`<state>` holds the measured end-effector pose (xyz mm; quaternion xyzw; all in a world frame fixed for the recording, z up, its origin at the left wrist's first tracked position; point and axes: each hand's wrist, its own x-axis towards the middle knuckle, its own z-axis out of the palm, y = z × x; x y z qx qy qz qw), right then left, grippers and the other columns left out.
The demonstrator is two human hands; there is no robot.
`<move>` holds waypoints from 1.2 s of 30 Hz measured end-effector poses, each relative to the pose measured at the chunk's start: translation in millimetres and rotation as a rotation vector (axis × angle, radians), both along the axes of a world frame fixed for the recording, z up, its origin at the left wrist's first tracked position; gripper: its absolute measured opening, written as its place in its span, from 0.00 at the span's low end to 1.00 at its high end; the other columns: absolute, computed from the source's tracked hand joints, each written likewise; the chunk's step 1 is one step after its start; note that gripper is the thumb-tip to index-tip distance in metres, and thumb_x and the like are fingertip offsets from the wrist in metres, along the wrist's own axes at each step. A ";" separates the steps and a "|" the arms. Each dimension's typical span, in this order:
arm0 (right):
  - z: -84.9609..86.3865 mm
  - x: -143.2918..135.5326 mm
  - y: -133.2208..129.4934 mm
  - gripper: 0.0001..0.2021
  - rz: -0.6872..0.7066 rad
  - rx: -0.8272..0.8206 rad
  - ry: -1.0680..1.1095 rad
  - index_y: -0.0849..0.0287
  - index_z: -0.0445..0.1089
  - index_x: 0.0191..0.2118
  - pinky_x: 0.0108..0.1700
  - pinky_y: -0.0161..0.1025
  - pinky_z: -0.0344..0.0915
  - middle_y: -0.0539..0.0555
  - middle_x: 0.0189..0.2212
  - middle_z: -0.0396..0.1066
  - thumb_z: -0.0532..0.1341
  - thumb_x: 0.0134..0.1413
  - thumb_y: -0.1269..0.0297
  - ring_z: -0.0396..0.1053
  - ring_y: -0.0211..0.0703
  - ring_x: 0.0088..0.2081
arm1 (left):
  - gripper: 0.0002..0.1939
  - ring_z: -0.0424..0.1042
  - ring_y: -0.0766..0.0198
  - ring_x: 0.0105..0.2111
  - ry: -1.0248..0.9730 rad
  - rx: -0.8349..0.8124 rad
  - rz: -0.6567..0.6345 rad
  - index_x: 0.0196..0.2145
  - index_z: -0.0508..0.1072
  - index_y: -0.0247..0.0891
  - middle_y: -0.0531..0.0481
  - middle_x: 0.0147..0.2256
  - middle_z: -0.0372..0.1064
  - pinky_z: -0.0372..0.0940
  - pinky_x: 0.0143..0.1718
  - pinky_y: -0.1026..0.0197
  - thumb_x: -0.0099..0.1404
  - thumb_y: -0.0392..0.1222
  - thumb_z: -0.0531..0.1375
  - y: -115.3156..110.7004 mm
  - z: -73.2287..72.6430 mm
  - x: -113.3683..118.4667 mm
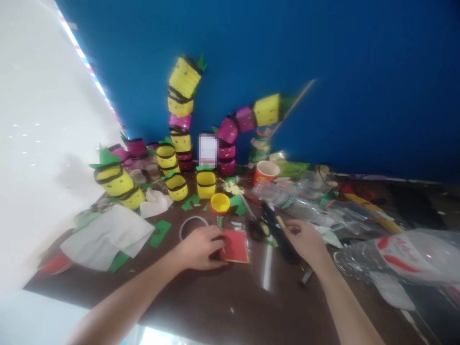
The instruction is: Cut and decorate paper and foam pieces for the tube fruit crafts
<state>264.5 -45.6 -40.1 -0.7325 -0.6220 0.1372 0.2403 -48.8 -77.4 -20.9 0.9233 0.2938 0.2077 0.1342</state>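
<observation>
My left hand (203,247) lies on the table with curled fingers on the left edge of a flat red square (237,245) with a tan edge. My right hand (305,242) is closed in a pinch, with a short tan strip (281,222) at its fingertips; blur hides its exact kind. Just left of that hand lies a long black tool (275,227), its kind unclear. Scissors with dark handles (258,229) lie between my hands. Behind the red square stands a small yellow cup (220,203), and a tape ring (193,225) lies beyond my left hand.
Yellow and purple cups with faces form a tall stack (180,103) and a bent one (230,129) by the blue wall. Clear plastic bottles (298,206) crowd the right, with a large bottle (413,256) nearest. White cloth (111,235) and green scraps (160,233) lie left.
</observation>
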 end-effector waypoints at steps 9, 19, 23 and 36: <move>28.9 -15.8 -15.7 0.11 -0.112 0.395 -0.058 0.59 0.68 0.28 0.32 0.42 0.64 0.57 0.28 0.69 0.55 0.49 0.57 0.66 0.44 0.27 | 0.13 0.65 0.60 0.40 0.028 -0.024 -0.015 0.35 0.70 0.37 0.45 0.39 0.67 0.63 0.41 0.59 0.60 0.49 0.56 -1.5 1.0 2.3; 22.3 -70.1 -42.3 0.10 0.711 0.303 0.117 0.53 0.73 0.31 0.38 0.38 0.68 0.56 0.41 0.68 0.55 0.52 0.70 0.69 0.41 0.36 | 0.09 0.63 0.62 0.30 -0.094 0.115 0.175 0.36 0.67 0.35 0.46 0.30 0.64 0.60 0.32 0.60 0.60 0.43 0.54 -2.7 -3.2 -1.8; 21.3 -68.7 -41.1 0.15 0.759 0.222 0.098 0.56 0.71 0.36 0.42 0.38 0.65 0.57 0.42 0.67 0.50 0.49 0.76 0.68 0.41 0.40 | 0.06 0.62 0.64 0.28 -0.003 0.138 0.059 0.33 0.68 0.37 0.49 0.28 0.63 0.56 0.28 0.62 0.59 0.39 0.53 -0.9 -3.8 -1.1; 61.3 -52.6 -43.0 0.06 0.363 -0.211 -0.234 0.56 0.58 0.24 0.24 0.32 0.51 0.48 0.17 0.65 0.52 0.50 0.64 0.64 0.39 0.21 | 0.08 0.62 0.61 0.35 0.073 0.078 0.045 0.33 0.69 0.36 0.43 0.39 0.63 0.60 0.37 0.58 0.60 0.39 0.52 -0.7 -2.3 2.6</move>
